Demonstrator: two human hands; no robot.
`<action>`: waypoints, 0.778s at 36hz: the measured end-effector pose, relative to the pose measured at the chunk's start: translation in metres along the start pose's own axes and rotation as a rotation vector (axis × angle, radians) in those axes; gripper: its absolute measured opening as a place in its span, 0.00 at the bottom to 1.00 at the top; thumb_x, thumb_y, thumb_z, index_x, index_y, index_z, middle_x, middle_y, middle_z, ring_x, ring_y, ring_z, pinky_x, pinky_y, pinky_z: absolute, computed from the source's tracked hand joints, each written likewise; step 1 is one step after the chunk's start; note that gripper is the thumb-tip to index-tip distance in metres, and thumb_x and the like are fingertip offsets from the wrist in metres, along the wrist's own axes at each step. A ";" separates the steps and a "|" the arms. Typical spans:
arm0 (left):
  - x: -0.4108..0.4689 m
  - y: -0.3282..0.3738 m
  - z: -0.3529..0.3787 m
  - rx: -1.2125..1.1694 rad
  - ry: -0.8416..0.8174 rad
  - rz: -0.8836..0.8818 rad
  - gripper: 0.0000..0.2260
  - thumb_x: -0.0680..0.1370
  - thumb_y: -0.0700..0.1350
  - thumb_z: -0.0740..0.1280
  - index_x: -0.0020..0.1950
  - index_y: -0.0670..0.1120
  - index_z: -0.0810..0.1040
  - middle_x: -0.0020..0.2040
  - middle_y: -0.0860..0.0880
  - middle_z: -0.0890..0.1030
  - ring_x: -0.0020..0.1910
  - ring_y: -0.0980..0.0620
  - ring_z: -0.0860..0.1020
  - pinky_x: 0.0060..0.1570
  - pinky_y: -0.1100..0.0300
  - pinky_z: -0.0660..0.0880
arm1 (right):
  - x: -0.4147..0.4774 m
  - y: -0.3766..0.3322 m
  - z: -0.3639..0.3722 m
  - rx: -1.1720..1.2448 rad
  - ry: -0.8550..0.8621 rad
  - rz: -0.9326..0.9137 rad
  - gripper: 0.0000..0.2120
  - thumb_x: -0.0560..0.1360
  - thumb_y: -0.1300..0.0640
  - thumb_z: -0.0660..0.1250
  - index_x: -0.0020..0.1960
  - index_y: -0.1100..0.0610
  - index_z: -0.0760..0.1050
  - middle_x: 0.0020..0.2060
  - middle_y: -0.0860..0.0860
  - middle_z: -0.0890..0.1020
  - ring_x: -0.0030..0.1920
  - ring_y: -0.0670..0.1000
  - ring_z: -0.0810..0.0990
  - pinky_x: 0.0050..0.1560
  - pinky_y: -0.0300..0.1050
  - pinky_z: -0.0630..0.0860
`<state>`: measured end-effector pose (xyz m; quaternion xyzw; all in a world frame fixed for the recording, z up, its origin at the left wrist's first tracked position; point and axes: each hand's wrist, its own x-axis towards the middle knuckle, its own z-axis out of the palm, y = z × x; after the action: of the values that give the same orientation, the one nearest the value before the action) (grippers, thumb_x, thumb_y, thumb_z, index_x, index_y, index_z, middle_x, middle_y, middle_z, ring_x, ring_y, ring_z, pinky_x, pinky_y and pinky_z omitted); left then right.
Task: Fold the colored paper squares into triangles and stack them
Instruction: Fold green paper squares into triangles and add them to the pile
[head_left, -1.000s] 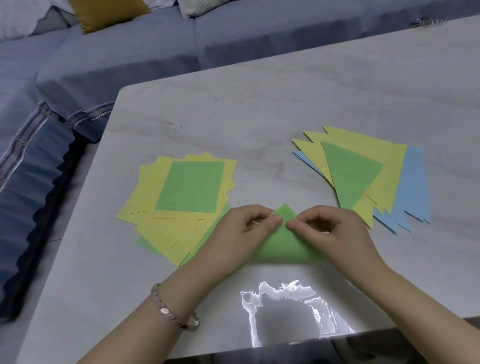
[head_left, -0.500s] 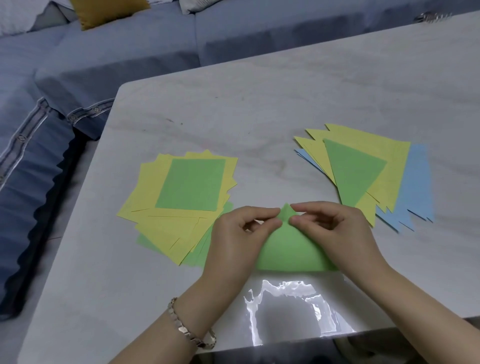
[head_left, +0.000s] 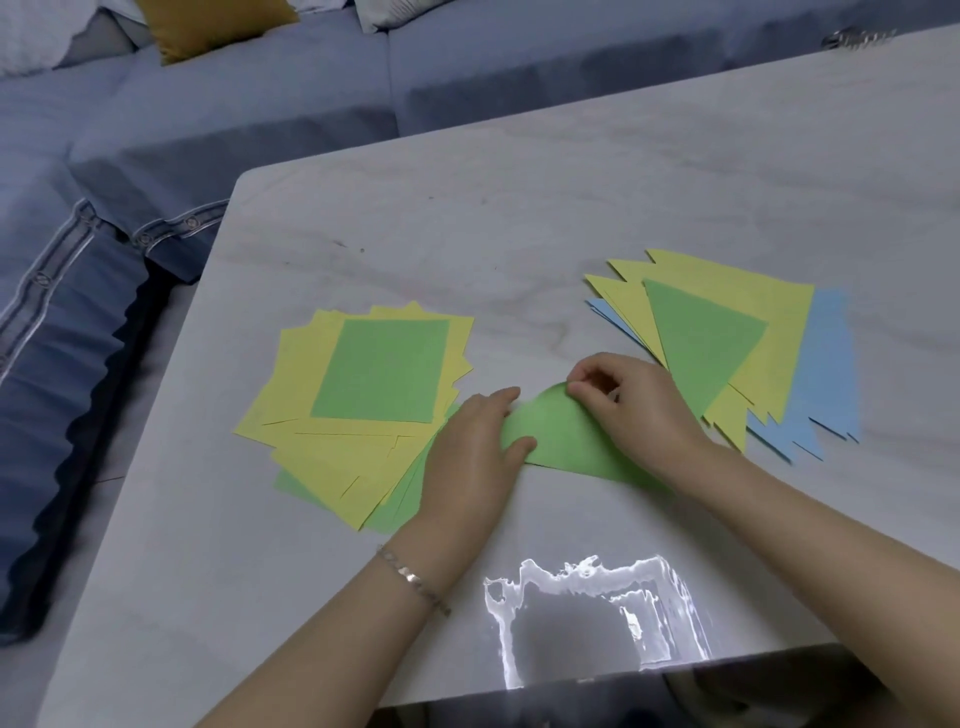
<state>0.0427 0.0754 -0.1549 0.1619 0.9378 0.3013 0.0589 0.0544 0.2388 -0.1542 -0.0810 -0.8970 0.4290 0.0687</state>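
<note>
Fold in progress on a green paper sheet, doubled into a triangle and lying flat on the pale marbled tabletop near its front edge, between the two hands. The step in hand appeared to be matching the corners at the apex and setting the crease. The left hand lay palm-down with fingers nearly straight, pressing the triangle's 9 o'clock side and clasping nothing. The right hand, fingers curled, pinched the apex at 12 o'clock. A fanned pile of unfolded yellow and green paper squares lay at 9 o'clock of the sheet, its near corner beneath the left hand. A stack of folded yellow, green and blue paper triangles lay at 2 o'clock, just beside the right hand. The next move probably called for a firm stroke along the long edge at 6 o'clock, then a lift across to the 2 o'clock stack
</note>
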 end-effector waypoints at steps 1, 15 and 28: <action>-0.001 -0.003 0.003 0.102 0.041 0.070 0.21 0.74 0.44 0.69 0.66 0.46 0.72 0.58 0.47 0.76 0.59 0.47 0.73 0.57 0.57 0.67 | 0.002 0.004 0.004 -0.045 -0.012 -0.020 0.03 0.75 0.60 0.65 0.44 0.56 0.78 0.37 0.47 0.78 0.35 0.43 0.72 0.37 0.35 0.65; -0.031 -0.016 0.039 0.306 0.077 0.660 0.15 0.75 0.45 0.59 0.56 0.43 0.81 0.49 0.47 0.81 0.48 0.48 0.71 0.53 0.54 0.67 | 0.001 0.025 0.029 -0.316 0.097 -0.239 0.02 0.74 0.62 0.66 0.43 0.60 0.77 0.37 0.55 0.78 0.39 0.58 0.76 0.38 0.44 0.66; -0.034 -0.052 0.005 0.351 0.211 0.387 0.15 0.74 0.42 0.59 0.50 0.39 0.82 0.41 0.45 0.81 0.37 0.43 0.78 0.41 0.57 0.68 | 0.000 0.028 0.028 -0.290 0.078 -0.198 0.03 0.74 0.62 0.66 0.47 0.60 0.78 0.41 0.55 0.78 0.44 0.57 0.76 0.42 0.44 0.67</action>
<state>0.0623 0.0271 -0.1886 0.3135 0.9282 0.1550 -0.1266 0.0512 0.2344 -0.1936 -0.0178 -0.9497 0.2829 0.1328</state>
